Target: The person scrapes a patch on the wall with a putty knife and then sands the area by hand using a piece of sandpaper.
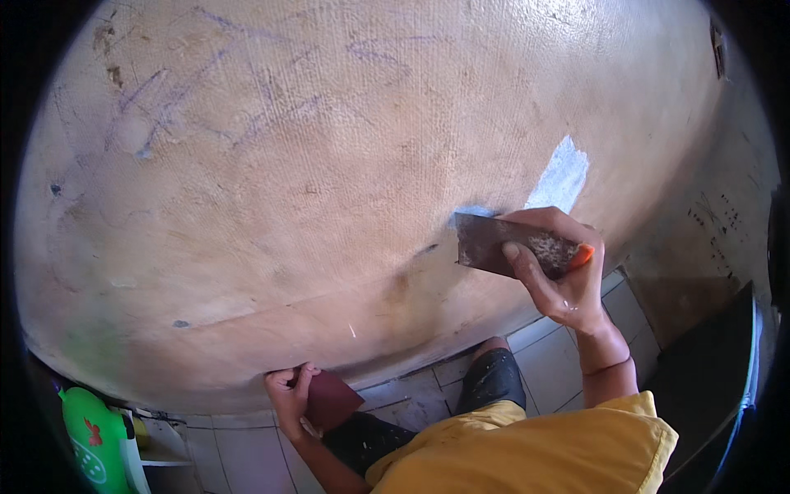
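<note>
My right hand [568, 267] is closed around a putty knife [485, 244] with a wide, stained metal blade and a bit of orange at its handle end. The blade lies close against the worn beige wall [288, 206], at a small pale patch of filler [473, 212]. Just above my hand, a larger white filler patch [561, 177] shows on the wall. Low on the left, my left hand [292, 399] pinches a flat, dark red rectangular piece [333, 399] near the wall's lower part; its exact kind cannot be made out.
Purple scribbles [271, 74] and small chips mark the wall. White tiles [239, 453] cover the floor. A green inflated-looking object [95, 440] stands beside a white shelf [160, 449] at lower left. A dark panel [708, 395] with a blue edge rises at the right.
</note>
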`<move>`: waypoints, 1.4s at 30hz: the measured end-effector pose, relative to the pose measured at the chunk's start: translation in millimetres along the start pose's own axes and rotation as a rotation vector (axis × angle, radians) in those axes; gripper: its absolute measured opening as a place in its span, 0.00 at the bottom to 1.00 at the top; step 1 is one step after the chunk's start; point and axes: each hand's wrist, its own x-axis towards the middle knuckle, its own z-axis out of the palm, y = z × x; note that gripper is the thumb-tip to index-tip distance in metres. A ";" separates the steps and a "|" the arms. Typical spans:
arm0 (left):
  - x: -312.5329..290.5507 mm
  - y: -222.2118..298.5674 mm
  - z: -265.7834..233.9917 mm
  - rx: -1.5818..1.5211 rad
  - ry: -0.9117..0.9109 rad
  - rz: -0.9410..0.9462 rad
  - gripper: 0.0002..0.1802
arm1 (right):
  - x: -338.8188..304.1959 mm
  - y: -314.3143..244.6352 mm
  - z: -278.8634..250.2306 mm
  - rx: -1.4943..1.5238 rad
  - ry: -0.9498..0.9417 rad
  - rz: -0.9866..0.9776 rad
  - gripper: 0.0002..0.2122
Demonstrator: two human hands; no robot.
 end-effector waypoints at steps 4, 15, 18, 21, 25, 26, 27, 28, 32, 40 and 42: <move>-1.3 10.1 -1.0 -0.002 -0.006 -0.018 0.08 | -8.6 0.6 -5.3 0.073 -0.009 0.110 0.11; -0.9 13.6 0.4 0.029 0.014 0.013 0.10 | -9.8 10.3 -7.2 0.107 0.010 0.101 0.10; 1.6 10.6 0.9 0.028 -0.006 -0.004 0.10 | -6.2 3.6 -5.9 0.058 -0.066 0.061 0.10; -1.9 8.2 -0.7 0.004 0.004 -0.035 0.11 | -4.5 5.3 -10.3 0.096 -0.028 0.091 0.09; -1.4 7.5 3.0 -0.023 0.037 0.030 0.13 | -3.1 -0.5 -7.5 0.050 -0.055 0.086 0.10; -0.1 9.3 4.4 -0.035 0.029 0.039 0.13 | -2.2 -2.6 -8.3 0.029 -0.082 0.078 0.10; -0.5 12.6 3.8 -0.023 0.038 0.029 0.13 | -3.3 0.0 -7.7 0.056 -0.094 0.067 0.10; -1.8 16.6 4.5 -0.012 0.047 0.020 0.13 | -4.9 2.1 -8.7 0.096 -0.075 0.092 0.10; -0.5 15.6 3.2 -0.007 0.015 0.002 0.13 | -4.5 2.7 -12.5 0.048 -0.066 0.075 0.11; -1.4 9.9 3.6 -0.027 0.051 0.014 0.11 | -6.6 3.1 -8.5 0.035 -0.102 0.048 0.13; -0.5 12.2 3.9 -0.009 0.038 -0.011 0.11 | 1.8 -4.3 -8.4 -0.016 -0.176 0.045 0.13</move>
